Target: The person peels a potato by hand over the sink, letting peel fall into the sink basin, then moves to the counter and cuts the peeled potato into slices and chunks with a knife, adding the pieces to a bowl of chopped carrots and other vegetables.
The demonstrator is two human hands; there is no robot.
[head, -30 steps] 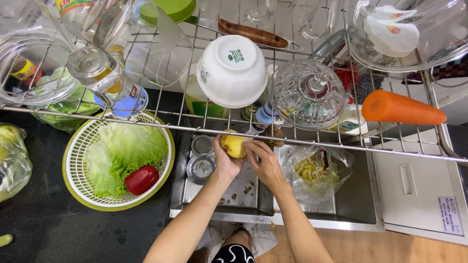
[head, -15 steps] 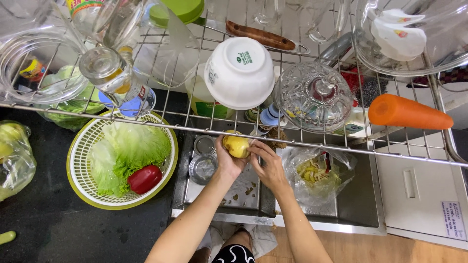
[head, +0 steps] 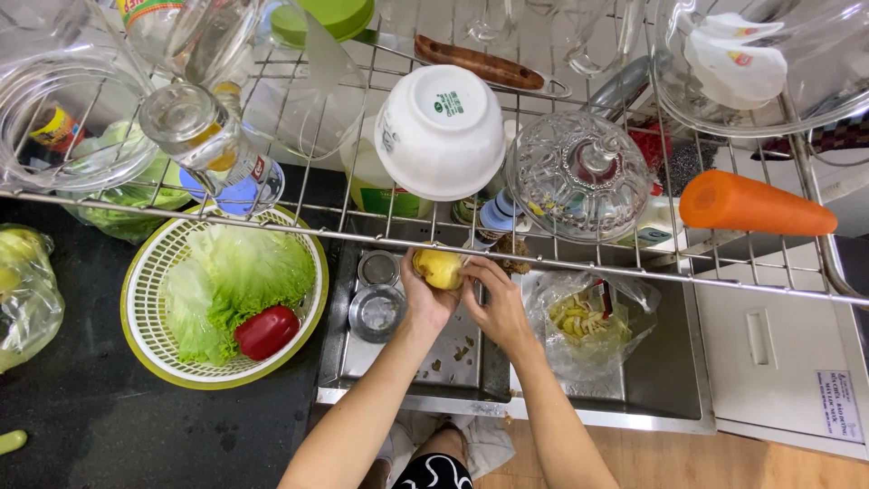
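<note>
My left hand (head: 425,303) cradles a small yellow peeled fruit or potato (head: 439,268) over the steel sink (head: 453,362). Against its right side rests my right hand (head: 493,303), fingers curled; whether it holds a tool is hidden. Peel scraps lie in the sink below my hands. A clear plastic bag (head: 584,321) with yellow peelings sits in the sink just right of my right hand.
A wire dish rack (head: 380,231) spans overhead with an upturned white bowl (head: 441,131), glass lid (head: 579,177), glasses and an orange carrot (head: 756,206). A yellow-green basket (head: 145,281) with lettuce and a red pepper (head: 266,331) stands left on the black counter.
The view has shifted slightly; both hands stay together on the yellow piece over the sink, turning it a little.
</note>
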